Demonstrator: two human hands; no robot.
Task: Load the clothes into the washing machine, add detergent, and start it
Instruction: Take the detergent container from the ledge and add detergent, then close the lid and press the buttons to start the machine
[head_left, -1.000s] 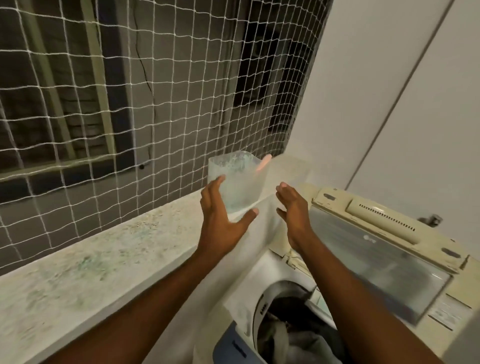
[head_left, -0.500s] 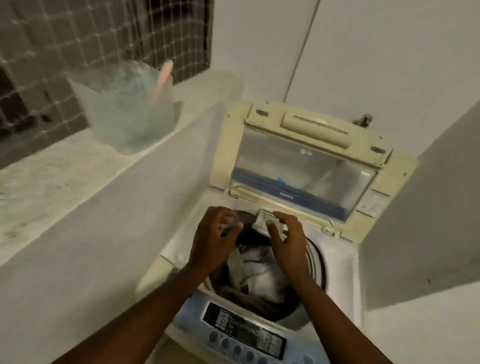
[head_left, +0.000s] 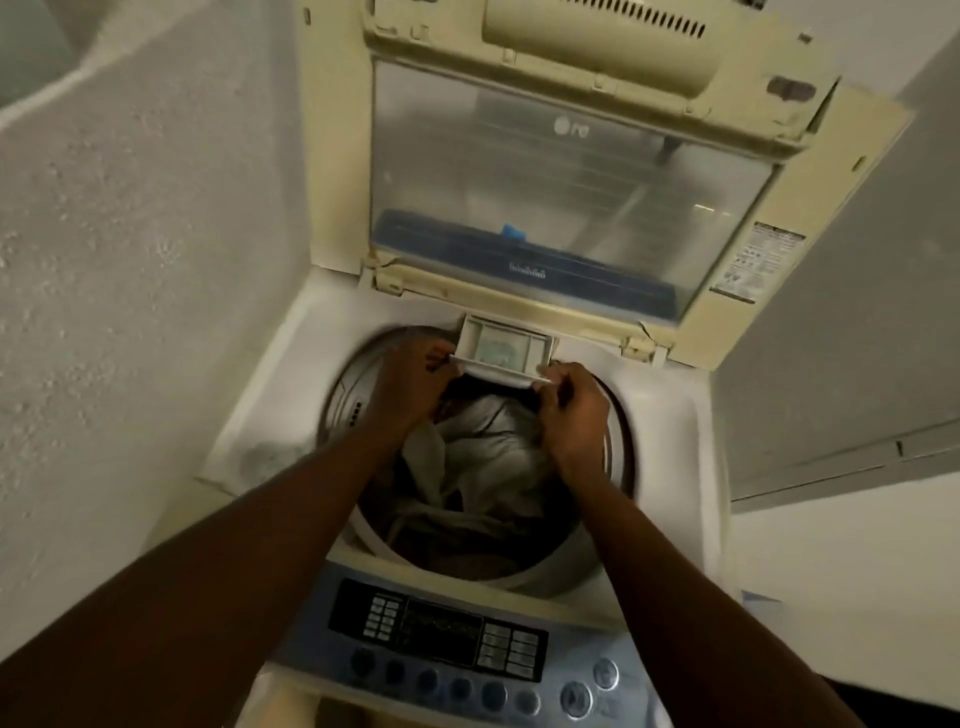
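Note:
A top-loading washing machine (head_left: 670, 415) stands below me with its yellowed lid (head_left: 571, 171) raised upright. Grey and dark clothes (head_left: 483, 467) fill the drum. At the drum's far rim a small white detergent drawer (head_left: 506, 349) is pulled out, with pale powder inside. My left hand (head_left: 415, 384) grips the drawer's left front corner. My right hand (head_left: 574, 410) pinches its right front corner. The blue control panel (head_left: 447, 644) with buttons and knobs lies nearest to me.
A rough plastered wall (head_left: 130, 286) rises close on the left of the machine. A pale wall with a ledge (head_left: 841, 457) stands on the right. A warning sticker (head_left: 753, 265) is on the lid's right frame.
My hands left the detergent tub on the window ledge and came down to the machine. The view dropped from the netted window to the drum; both hands now hold the drawer.

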